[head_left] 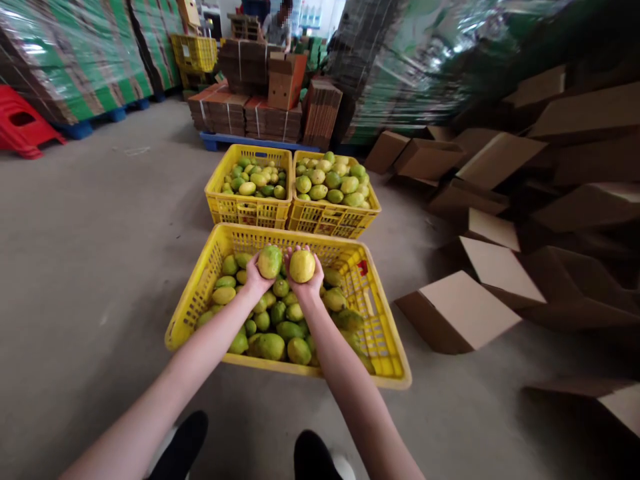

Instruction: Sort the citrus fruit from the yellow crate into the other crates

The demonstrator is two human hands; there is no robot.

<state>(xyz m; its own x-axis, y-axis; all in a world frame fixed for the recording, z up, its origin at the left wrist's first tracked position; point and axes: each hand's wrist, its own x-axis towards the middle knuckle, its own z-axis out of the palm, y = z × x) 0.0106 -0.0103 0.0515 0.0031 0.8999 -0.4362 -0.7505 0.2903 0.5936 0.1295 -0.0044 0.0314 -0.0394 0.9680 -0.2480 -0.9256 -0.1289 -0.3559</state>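
Green fruit [270, 262] sits cupped in the left hand [256, 277], and a yellow fruit [302, 267] rests in the right hand [309, 288], palm beneath it and fingers curled up around its far side; the two are side by side above the large yellow crate [381, 327], over a loose pile of fruit [270, 346]. Each fills a palm, so it should feel solid yet easy to lift one-handed. The rounded skin looks fairly smooth and may roll or slip if pinched at an end; best support it from underneath, fingers spread round the widest part. The yellow one may be riper and softer, bruising under a hard squeeze.
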